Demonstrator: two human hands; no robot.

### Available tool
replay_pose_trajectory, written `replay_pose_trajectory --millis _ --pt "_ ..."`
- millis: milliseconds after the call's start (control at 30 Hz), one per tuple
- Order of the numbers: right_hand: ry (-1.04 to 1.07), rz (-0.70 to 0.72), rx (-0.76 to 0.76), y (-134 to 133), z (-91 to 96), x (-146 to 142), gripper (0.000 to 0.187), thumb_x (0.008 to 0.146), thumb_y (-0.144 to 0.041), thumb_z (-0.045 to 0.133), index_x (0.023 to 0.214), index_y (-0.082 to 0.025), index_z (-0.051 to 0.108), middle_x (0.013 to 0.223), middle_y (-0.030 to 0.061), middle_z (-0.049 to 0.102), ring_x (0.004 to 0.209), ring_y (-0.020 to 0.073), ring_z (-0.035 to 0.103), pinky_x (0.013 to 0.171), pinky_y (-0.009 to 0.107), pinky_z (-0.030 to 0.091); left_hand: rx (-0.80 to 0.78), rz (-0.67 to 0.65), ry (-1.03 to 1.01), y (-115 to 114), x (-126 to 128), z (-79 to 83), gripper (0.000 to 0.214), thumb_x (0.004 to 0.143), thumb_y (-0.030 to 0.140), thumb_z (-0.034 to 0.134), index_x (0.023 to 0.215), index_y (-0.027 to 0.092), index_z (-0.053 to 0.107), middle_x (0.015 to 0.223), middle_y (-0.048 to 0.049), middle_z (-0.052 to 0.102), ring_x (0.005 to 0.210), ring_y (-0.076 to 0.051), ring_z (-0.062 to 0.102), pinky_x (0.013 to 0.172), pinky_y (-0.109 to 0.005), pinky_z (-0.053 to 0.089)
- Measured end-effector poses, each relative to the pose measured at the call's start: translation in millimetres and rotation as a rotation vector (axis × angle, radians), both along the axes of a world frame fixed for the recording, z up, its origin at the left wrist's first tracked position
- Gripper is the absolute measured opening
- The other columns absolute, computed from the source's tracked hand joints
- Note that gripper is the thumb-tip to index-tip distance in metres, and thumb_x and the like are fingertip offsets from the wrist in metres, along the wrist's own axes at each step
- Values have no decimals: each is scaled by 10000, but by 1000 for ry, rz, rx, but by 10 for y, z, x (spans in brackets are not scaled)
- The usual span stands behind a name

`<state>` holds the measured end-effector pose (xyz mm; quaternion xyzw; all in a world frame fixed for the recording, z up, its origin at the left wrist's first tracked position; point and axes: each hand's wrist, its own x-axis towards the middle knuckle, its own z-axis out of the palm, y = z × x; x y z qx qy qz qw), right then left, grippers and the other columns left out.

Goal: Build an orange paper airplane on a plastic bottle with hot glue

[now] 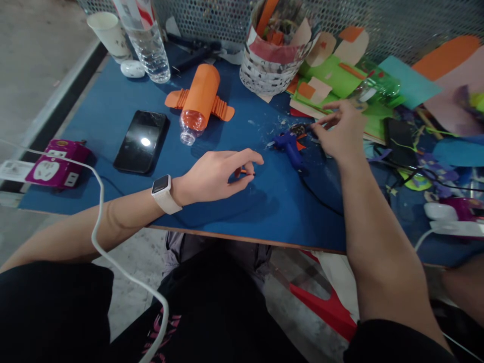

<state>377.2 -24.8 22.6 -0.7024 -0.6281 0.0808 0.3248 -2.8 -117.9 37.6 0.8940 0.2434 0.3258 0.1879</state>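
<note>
My left hand (219,174), with a white watch on the wrist, rests on the blue table (113,116) and pinches a small orange piece (245,172) between thumb and fingers. My right hand (338,132) hovers further right, fingers curled and apart, just beside the blue glue gun (289,145) that lies on the table. What the right fingertips touch is blurred. A plastic bottle wrapped in orange paper with pleated orange wings (198,101) lies behind the left hand.
A black phone (141,141) lies left of the bottle. A purple power strip (56,164) with a white cable sits at the left edge. A water bottle (149,43), paper cup (108,33), paper-filled container (274,45) and coloured paper scraps (408,80) line the back.
</note>
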Motion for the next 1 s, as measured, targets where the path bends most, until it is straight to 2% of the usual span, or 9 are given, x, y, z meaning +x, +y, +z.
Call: replay_pose_trajectory --millis 100,267,467,567,733,800,867,933,1000 --pt "-3 0 6 -30 43 -21 536 997 28 913 1494 -92 752 1144 153 919 855 164 716 913 372 579 16 -7 -15 1 -3 0 299 1162 184 677 1458 229 688 1131 -36 912 909 -164 874 727 -250 633" --pt "-19 -9 72 -50 146 -47 328 1046 82 796 1358 -15 768 1143 222 902 893 145 787 892 344 602 3 1 17 0 -4 4 312 1167 192 681 1477 232 686 1135 -36 912 934 -171 882 739 -256 638" --pt "14 -101 209 -10 210 -4 372 1012 156 711 1135 -193 747 1068 144 889 851 178 816 797 360 587 24 6 6 -9 10 6 303 1171 183 669 1470 230 692 1119 -27 908 931 -166 883 720 -256 613" --pt "114 -65 245 -10 214 4 461 993 199 636 1090 -250 677 1056 122 901 883 191 855 774 354 582 36 -3 -21 -8 2 5 302 1166 171 675 1462 226 690 1109 -22 905 936 -163 885 711 -249 603" --pt "296 74 297 -86 224 -43 465 965 138 830 1061 -277 644 1019 113 913 1046 276 918 755 386 586 26 -5 -7 3 12 -24 301 1167 179 678 1463 231 693 1121 -30 911 940 -164 885 717 -245 620" --pt "377 109 393 -98 204 -63 436 941 19 965 1012 -283 657 963 110 899 1047 323 925 718 407 587 31 -10 -27 7 32 -25 300 1159 163 684 1451 226 703 1113 -26 912 913 -153 875 713 -240 623" --pt "466 164 501 -96 171 -86 451 889 -266 1124 994 -288 686 919 111 884 999 357 922 673 429 586 51 -24 -94 0 25 24 256 1156 148 689 1396 229 728 1085 -15 908 867 -137 856 707 -234 629" --pt "543 225 584 -95 145 -123 624 768 -621 1185 984 -297 698 894 117 870 935 373 909 620 444 572 113 -36 -226 -32 -41 150 169 1176 173 700 1317 244 760 1055 -7 899 816 -122 826 710 -235 644" --pt "595 254 635 -112 146 -178 782 660 -865 1140 958 -314 673 875 115 854 871 365 887 593 461 571 149 26 -310 -90 -173 342 114 1223 270 697 1287 268 791 1099 -29 896 881 -144 834 802 -278 700"
